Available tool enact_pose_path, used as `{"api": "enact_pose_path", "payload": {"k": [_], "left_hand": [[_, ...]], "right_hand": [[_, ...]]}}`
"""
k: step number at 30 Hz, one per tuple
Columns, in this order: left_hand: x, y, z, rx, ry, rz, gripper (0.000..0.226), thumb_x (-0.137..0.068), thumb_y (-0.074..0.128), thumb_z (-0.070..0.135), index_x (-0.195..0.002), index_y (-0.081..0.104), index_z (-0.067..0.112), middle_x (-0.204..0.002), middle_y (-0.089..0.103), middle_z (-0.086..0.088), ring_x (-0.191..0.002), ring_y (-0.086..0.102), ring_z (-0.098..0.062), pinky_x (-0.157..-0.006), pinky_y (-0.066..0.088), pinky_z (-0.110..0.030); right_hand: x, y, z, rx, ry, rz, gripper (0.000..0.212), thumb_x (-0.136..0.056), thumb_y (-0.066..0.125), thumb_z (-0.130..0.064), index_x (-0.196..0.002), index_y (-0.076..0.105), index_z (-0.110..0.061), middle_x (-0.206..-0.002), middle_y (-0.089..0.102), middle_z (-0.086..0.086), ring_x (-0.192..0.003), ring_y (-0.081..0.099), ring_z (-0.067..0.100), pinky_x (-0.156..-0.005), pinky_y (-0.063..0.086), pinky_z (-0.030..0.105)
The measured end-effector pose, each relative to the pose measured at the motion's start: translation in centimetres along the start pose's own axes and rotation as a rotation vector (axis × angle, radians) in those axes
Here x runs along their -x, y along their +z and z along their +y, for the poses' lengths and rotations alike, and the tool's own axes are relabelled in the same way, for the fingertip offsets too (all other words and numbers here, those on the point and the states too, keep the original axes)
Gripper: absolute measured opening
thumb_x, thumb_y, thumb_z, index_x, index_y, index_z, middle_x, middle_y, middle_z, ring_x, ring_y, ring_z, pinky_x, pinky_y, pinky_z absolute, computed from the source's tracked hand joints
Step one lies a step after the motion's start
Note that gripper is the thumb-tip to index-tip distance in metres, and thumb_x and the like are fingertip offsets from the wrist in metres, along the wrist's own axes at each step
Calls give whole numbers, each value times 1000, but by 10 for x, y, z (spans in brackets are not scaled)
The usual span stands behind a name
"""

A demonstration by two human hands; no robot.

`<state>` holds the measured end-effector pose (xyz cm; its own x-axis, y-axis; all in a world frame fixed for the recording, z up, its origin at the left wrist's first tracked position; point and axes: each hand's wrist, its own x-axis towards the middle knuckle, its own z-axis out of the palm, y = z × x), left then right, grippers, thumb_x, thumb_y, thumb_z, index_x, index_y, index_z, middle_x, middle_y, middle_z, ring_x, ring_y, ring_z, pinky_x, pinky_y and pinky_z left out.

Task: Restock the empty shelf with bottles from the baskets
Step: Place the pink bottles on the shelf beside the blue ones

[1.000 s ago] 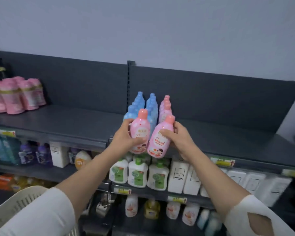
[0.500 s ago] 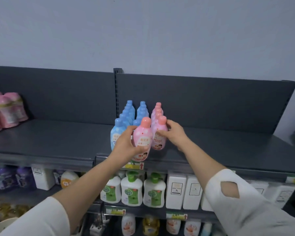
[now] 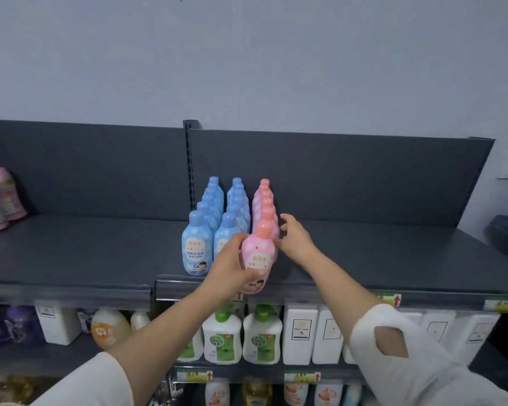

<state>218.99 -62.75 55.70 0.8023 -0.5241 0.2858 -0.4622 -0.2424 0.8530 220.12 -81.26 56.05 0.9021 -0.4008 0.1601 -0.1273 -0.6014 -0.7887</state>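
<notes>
- The left hand (image 3: 232, 262) is wrapped round a pink bottle (image 3: 258, 253), thumb across its near face, holding it upright at the near end of the pink row (image 3: 264, 200).
- The bottle is at the very front lip of the shelf (image 3: 393, 259), and its base looks level with the edge or slightly over it (I cannot tell whether it stands on the board or hangs in the grip).
- The right hand (image 3: 296, 241) grasps nothing. Its fingers are loosely spread just beside the right flank of the pink row, and I cannot make out whether they touch it.
- Two lines of blue bottles (image 3: 197, 247) stand just left of the pink row and run back to the far panel. The left knuckles are close in front of the nearer bottle of the right-hand line.
- My guess is that the front pink bottle is being seated in line.
- If it is let go with its base partly over the lip, it could tip forward and drop onto the soap bottles (image 3: 222, 338) on the shelf below.
- The row is packed tight, so a hard push from the front could knock the bottles behind it over one after another.
- A sideways nudge from the right hand could topple one, since nothing stands to the right to stop it.
- As the left hand pulls away, its knuckles could drag a blue bottle off the edge.
</notes>
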Motion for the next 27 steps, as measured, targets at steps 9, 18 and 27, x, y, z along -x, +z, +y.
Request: {"api": "enact_pose_path", "payload": {"k": [9,18,27], "left_hand": [[-16,36,4,35,13,97,59,-75,74,6,-126,45,14,-110,53,5,-104,52,-14,-84,42,-24],[-26,34,-6,-105,96,83,64,-81,70,12,-137,39,17,-123,52,6,-109,47,-6,-87,36,-17],[-24,34,-13,-159,145,30,66,-79,64,0,-136,37,17,-121,54,3,-109,51,-8,-77,36,-5]], "right_hand": [[54,-29,14,-375,50,-320,34,-86,53,0,-109,60,-25,-106,67,-3,-95,62,10,-73,55,27],[33,-7,22,-254,-39,-150,24,-82,72,-17,-100,58,-25,-104,64,1,-88,62,14,-70,57,32],[32,1,20,-144,-37,-43,35,-78,77,-22,-104,56,-16,-87,60,-4,-80,59,10,-73,56,31]]}}
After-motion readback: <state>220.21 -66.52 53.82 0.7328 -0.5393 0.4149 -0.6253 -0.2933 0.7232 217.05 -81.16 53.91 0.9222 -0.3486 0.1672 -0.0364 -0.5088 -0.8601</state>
